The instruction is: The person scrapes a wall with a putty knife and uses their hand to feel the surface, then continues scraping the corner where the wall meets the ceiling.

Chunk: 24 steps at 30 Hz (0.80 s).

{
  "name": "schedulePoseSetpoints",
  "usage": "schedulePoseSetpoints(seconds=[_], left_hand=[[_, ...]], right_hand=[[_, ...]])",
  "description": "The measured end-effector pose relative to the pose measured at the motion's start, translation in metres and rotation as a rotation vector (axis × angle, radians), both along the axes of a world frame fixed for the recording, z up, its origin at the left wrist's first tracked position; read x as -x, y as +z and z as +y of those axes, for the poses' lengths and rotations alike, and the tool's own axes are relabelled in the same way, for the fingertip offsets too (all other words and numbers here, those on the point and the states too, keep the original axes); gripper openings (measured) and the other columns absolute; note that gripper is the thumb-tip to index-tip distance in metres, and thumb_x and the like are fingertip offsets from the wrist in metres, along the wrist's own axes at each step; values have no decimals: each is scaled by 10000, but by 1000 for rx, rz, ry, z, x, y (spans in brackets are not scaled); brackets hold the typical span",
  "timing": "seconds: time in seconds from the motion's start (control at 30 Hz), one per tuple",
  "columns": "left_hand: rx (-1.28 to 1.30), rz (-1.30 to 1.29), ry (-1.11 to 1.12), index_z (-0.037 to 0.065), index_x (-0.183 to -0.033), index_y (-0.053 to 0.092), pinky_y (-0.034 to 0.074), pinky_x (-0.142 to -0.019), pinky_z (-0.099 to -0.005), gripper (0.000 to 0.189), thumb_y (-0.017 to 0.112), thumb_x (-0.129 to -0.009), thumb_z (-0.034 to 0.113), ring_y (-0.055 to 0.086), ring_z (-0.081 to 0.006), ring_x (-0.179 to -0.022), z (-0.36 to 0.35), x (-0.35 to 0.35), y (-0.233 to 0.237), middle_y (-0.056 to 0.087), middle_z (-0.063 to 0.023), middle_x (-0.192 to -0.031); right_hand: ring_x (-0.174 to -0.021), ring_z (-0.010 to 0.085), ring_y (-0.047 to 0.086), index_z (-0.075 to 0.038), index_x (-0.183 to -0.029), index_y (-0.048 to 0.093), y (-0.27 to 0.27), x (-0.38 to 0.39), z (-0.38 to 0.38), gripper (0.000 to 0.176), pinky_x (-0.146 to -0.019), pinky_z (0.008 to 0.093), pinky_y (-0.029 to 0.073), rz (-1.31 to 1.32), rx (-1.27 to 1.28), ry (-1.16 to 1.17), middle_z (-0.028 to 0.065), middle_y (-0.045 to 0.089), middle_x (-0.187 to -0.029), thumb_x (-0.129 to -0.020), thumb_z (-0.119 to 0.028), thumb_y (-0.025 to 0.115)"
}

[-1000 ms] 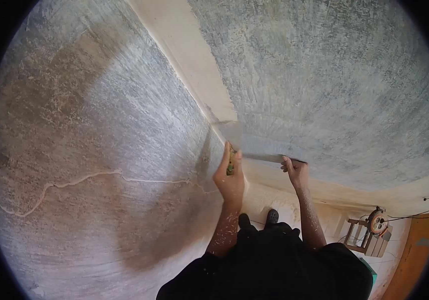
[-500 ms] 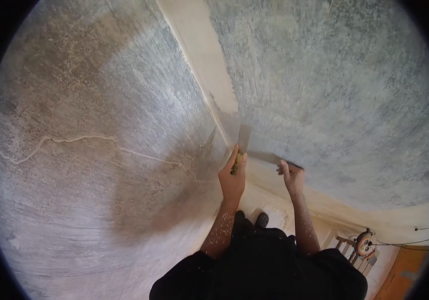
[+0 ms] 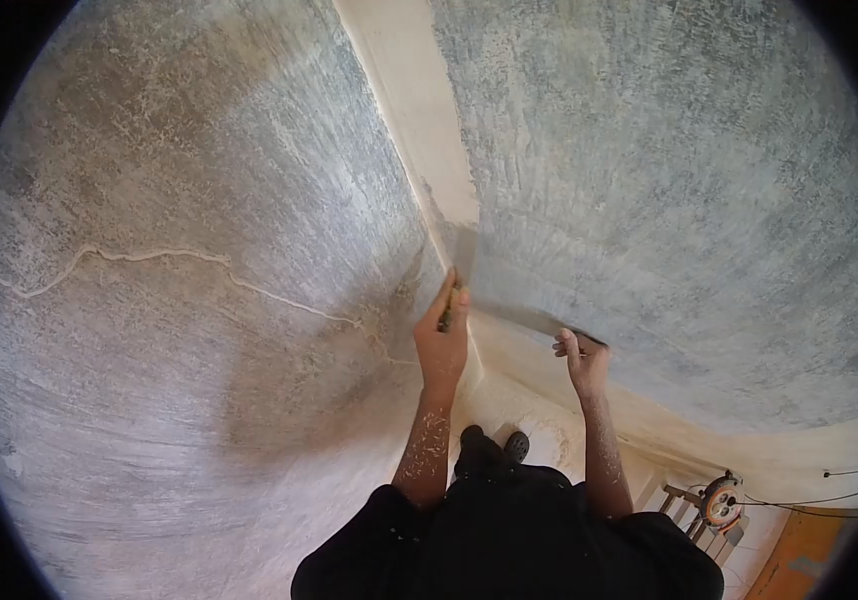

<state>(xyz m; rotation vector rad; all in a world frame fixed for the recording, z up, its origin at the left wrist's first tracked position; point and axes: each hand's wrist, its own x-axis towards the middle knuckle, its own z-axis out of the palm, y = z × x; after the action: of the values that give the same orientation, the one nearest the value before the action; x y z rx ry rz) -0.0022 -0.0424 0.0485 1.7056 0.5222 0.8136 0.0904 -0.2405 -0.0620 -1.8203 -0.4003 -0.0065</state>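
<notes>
My left hand (image 3: 444,335) is closed round the handle of a putty knife (image 3: 465,252), its blade pointing up at the wall corner, beside the lower end of a smooth cream plaster strip (image 3: 419,100). To the right, my right hand (image 3: 585,360) grips a wide flat blade (image 3: 534,318) that stretches left along the lower part of the grey right wall (image 3: 669,180). Pale specks cover both forearms.
A long pale crack line (image 3: 154,254) crosses the left wall (image 3: 149,400). Below are dark shoes (image 3: 517,446) on the floor. At the lower right stand a wooden stool (image 3: 684,505), a round orange-rimmed reel (image 3: 722,503) with cables and an orange surface (image 3: 799,555).
My left hand and the putty knife have moved left and slightly up, closer to the corner line. My right hand has barely moved. The view has shifted slightly, and both shoes now show.
</notes>
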Motion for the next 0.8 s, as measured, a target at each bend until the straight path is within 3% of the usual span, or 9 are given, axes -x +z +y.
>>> schedulePoseSetpoints(seconds=[0.13,0.27,0.37,0.47,0.5,0.53,0.63,0.77,0.8], left_hand=[[-48,67,-6,33,-1334,557,459,-910,-273,428,623,-964,236,598,-131,-1029,-10,10,-26,653,-126,-1227],[48,23,43,35,-1332,560,446,-946,-280,431,634,-956,230,593,-146,-1104,8,7,19,649,-132,-1237],[5,32,34,35,-1334,558,445,-940,-270,429,626,-960,234,594,-138,-1094,0,7,-24,649,-132,-1236],[-28,-71,33,34,-1337,553,441,-951,-268,409,604,-972,212,593,-132,-1104,5,-6,-27,645,-119,-1248],[-15,-91,48,34,-1336,553,440,-954,-269,404,601,-973,206,593,-132,-1107,10,-4,-17,644,-116,-1250],[63,23,34,34,-1335,553,441,-967,-276,397,598,-974,193,590,-134,-1124,12,0,27,637,-111,-1265],[-13,-69,23,33,-1326,562,437,-978,-279,400,606,-970,209,586,-137,-1133,15,1,2,635,-119,-1265],[-30,63,-9,2,-1313,565,437,-971,-280,427,623,-961,236,585,-155,-1137,13,11,-31,634,-162,-1252],[-82,-48,25,-21,-1305,563,440,-961,-279,438,622,-962,245,587,-154,-1125,18,5,-18,639,-169,-1238]], right_hand=[[-640,179,700,60,-862,713,-4,2,-1,381,-606,297,555,1,-4,-5,135,709,-709,-954,-297,616],[-634,178,698,60,-851,712,1,7,-1,395,-609,300,552,7,90,-9,133,707,-694,-957,-307,610],[-634,180,699,62,-834,712,-5,6,-1,408,-604,300,546,-13,64,-7,135,707,-695,-957,-314,609],[-632,173,696,66,-820,710,1,6,-2,416,-600,294,536,-20,-28,-23,136,708,-695,-954,-315,613],[-635,173,695,67,-817,709,0,7,-1,413,-602,294,536,-9,-3,-27,136,707,-695,-954,-310,614],[-638,173,694,68,-814,708,-1,8,-1,410,-604,294,537,7,26,-28,137,707,-695,-954,-305,615],[-640,171,691,71,-814,707,2,-1,-3,407,-610,298,540,5,50,-37,136,704,-691,-955,-299,614],[-637,173,689,71,-819,708,3,7,0,417,-609,299,538,15,-15,-50,140,706,-694,-958,-309,608],[-637,170,689,73,-822,706,-4,5,0,427,-604,301,534,32,2,-52,140,707,-696,-961,-318,604]])
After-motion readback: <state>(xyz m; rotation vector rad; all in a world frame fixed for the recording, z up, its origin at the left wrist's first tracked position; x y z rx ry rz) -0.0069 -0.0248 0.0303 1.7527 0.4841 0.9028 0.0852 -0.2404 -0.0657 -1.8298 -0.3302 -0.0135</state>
